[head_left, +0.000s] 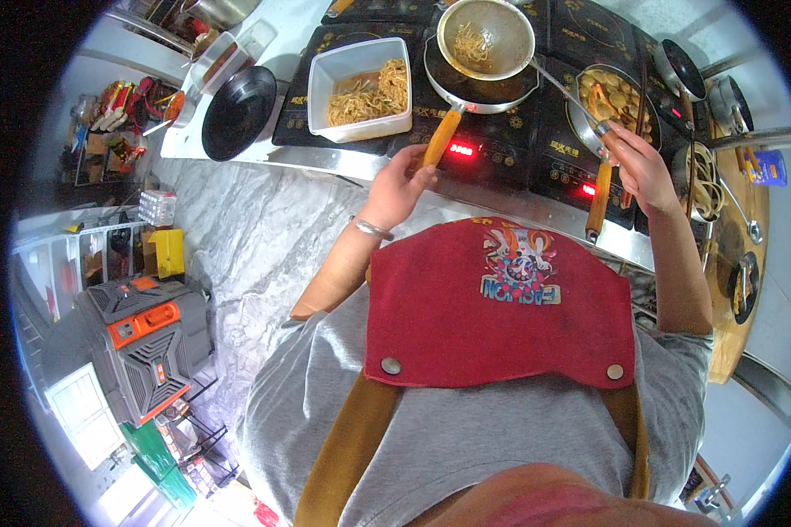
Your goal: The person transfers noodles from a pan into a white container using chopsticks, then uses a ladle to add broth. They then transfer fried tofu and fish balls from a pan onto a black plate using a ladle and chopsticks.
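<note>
My left hand (401,184) grips the wooden handle of a saucepan (498,107) that stands on an induction cooker. In my right hand (636,161) is the handle of a wire-mesh strainer (486,39), which I hold over that pan. Some thin, noodle-like strands (472,46) lie in the strainer. What the pan holds is mostly hidden under the mesh. Left of the pan, a translucent plastic tub (360,128) contains more of the brown strands in a little liquid. Near my right hand, a second pan (583,128) holds round slices in broth, with chopsticks across it.
A black oval plate (238,113) lies left of the tub. Small pans (680,69) stand at the far right, near a pot of wide pale strips (704,188). A ladle (755,230) and a black dish (743,288) rest on the wooden counter.
</note>
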Demonstrator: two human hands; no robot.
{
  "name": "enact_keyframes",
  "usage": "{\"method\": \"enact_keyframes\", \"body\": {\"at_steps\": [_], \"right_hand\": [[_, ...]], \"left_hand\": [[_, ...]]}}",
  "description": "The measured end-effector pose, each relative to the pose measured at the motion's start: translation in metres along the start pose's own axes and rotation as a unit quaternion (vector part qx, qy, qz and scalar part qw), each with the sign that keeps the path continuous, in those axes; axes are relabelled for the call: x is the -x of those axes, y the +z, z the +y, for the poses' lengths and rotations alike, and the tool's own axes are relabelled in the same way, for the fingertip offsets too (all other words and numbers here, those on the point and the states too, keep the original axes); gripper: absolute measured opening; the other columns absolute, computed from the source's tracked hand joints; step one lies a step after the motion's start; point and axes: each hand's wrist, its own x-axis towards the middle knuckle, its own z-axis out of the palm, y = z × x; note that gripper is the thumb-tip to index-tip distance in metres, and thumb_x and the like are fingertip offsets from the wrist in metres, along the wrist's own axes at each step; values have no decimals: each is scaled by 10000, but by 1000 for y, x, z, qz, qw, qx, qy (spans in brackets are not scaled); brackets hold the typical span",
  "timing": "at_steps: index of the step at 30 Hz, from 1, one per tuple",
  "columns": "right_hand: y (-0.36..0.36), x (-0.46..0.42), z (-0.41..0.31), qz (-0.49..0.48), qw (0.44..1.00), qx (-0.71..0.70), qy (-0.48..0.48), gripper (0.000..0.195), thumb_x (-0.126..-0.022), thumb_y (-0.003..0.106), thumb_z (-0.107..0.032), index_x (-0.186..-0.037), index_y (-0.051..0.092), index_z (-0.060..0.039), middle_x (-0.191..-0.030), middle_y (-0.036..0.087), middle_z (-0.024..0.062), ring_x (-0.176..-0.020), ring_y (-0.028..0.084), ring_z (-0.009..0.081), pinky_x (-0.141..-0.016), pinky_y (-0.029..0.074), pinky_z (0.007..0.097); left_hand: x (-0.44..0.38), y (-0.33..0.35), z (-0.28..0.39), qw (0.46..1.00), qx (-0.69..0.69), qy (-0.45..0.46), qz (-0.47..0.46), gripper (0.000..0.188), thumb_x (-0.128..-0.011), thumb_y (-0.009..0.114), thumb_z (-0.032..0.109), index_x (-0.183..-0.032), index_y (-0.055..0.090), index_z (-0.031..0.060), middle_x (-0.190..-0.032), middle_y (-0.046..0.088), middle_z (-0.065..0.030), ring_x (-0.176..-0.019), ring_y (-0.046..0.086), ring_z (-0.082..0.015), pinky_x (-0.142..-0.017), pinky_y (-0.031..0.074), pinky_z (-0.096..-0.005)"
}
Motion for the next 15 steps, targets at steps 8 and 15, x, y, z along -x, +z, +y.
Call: {"method": "enact_keyframes", "body": {"at_steps": [8, 15], "right_hand": [[1, 12, 7, 51, 997, 38, -43, 400, -936, 470, -147, -1312, 431, -16, -806, 522, 14, -468, 324, -2, -401, 236, 144], [6, 21, 20, 78, 992, 83, -59, 404, -935, 452, -133, -1320, 421, -16, -812, 501, -4, -487, 353, -1, -423, 277, 141]], "left_hand": [[-15, -32, -40, 956, 169, -91, 222, 238, -887, 588, 224, -985, 554, 10, -806, 616, -53, -672, 554, -119, -643, 459, -267], [-61, -109, -91, 865, -74, -25, 495, 391, -814, 644, 244, -1042, 531, -53, -824, 604, -139, -733, 585, -228, -706, 471, -327]]}}
